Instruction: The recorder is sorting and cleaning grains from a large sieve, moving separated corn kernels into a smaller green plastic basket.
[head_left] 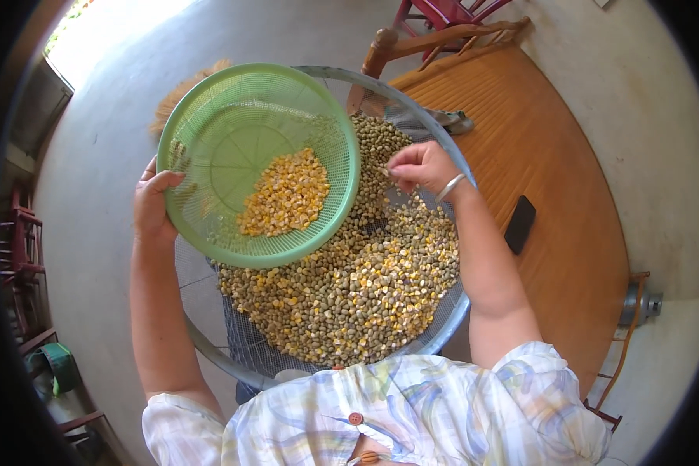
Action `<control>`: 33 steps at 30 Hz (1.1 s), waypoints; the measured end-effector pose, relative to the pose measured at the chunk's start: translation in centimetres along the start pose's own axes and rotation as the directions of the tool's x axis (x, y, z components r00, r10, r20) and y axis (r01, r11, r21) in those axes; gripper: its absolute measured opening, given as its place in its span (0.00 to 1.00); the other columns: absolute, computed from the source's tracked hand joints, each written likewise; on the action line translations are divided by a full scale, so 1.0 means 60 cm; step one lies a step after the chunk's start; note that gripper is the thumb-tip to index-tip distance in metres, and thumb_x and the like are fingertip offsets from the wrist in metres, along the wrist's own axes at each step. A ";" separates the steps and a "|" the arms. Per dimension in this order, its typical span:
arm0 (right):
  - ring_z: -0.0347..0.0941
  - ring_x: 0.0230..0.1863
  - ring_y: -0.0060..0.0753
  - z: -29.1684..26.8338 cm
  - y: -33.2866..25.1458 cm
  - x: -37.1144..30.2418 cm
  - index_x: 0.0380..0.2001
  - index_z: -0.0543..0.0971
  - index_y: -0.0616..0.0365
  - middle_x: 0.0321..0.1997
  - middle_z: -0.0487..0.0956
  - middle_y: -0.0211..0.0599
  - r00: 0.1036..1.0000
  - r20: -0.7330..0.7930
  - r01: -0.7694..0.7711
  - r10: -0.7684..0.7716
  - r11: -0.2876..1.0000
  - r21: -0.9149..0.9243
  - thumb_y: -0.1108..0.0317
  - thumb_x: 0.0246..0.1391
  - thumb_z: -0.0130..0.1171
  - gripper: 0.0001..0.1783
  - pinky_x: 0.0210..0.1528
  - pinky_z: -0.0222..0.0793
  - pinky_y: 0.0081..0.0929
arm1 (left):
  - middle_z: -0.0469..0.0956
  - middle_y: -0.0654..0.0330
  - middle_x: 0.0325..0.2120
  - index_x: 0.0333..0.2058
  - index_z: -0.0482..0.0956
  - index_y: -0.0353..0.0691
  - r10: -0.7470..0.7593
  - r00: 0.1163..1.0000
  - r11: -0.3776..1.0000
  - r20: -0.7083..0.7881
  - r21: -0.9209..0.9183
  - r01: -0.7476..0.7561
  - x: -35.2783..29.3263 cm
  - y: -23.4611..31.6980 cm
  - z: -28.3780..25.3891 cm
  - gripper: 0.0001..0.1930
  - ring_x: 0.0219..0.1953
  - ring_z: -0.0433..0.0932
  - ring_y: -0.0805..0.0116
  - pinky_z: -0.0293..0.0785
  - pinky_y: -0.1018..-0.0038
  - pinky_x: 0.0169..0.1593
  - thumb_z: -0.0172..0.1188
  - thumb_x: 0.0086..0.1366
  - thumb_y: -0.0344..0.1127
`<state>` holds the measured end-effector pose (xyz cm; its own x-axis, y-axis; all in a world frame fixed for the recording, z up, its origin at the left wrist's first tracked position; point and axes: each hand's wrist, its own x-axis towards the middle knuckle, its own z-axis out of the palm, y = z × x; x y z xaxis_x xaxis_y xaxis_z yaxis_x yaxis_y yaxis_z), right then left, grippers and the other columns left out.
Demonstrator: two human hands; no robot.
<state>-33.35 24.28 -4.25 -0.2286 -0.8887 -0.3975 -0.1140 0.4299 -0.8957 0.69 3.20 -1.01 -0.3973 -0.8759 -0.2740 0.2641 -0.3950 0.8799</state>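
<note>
My left hand (pixel 155 203) grips the left rim of a green plastic mesh basket (pixel 241 144), thumb over the edge. A pile of yellow corn kernels (pixel 287 194) lies in the basket's lower right. The basket is held tilted over a wide round sieve (pixel 452 322) with a grey-blue rim. Inside the sieve, greenish-brown beans (pixel 377 144) are heaped at the far side, and mixed beans and corn (pixel 357 287) spread across the near side. My right hand (pixel 426 165), with a bangle at the wrist, hovers above the beans, its fingertips pinched together. What they hold, if anything, is hidden.
To the right stands a brown wooden bench (pixel 567 194) with a black phone (pixel 519 224) on it. A straw broom (pixel 179 101) shows behind the basket. Red chairs (pixel 25 233) line the left wall, and another red chair (pixel 443 15) stands at the back.
</note>
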 end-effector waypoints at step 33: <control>0.72 0.25 0.21 0.040 0.011 0.025 0.29 0.78 0.62 0.23 0.77 0.34 0.995 0.043 0.082 -0.091 0.978 0.193 0.72 0.43 0.57 0.08 0.30 0.70 0.20 | 0.70 0.47 0.36 0.45 0.62 0.27 -0.084 0.994 0.986 -0.070 0.140 0.093 0.002 0.019 0.002 0.24 0.33 0.74 0.58 0.77 0.66 0.30 0.45 0.45 0.19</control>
<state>-31.44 22.87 -5.92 -0.1759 -0.9302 -0.3221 0.0563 0.3172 -0.9467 0.83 2.71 0.02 -0.3554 -0.8569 -0.3735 0.1004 -0.4323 0.8961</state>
